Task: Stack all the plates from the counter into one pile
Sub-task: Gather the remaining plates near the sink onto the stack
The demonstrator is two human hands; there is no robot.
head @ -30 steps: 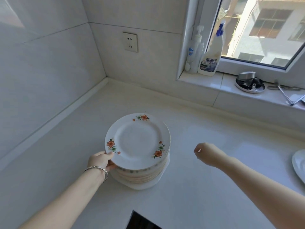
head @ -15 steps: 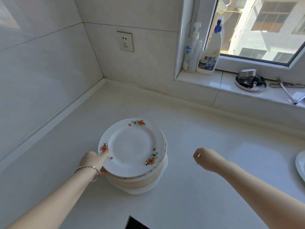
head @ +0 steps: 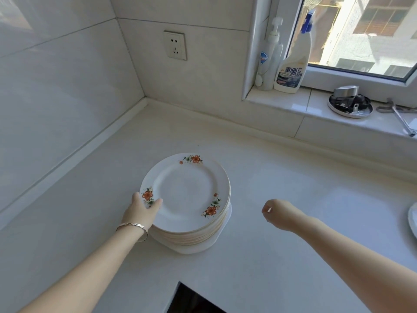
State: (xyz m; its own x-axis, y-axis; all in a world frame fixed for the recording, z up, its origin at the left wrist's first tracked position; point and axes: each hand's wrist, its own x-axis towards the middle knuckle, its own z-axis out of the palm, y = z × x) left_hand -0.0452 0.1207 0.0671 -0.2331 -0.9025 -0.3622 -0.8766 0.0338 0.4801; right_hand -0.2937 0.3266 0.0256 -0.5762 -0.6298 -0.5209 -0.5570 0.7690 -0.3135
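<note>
A pile of white plates stands on the pale counter, near its middle. The top plate has orange flowers on its rim and lies flat on the pile. My left hand grips that plate's near-left rim, thumb on top beside a flower. My right hand hovers above the counter to the right of the pile, fingers curled in, holding nothing. The edge of another white plate shows at the far right of the counter.
Tiled walls meet in a corner behind the pile, with a wall socket. On the window sill stand a pump bottle, a spray cleaner bottle, a round metal dish and tongs. A dark opening lies at the counter's near edge.
The top plate has settled from a tilt onto the pile under my left hand. My right hand has barely moved.
</note>
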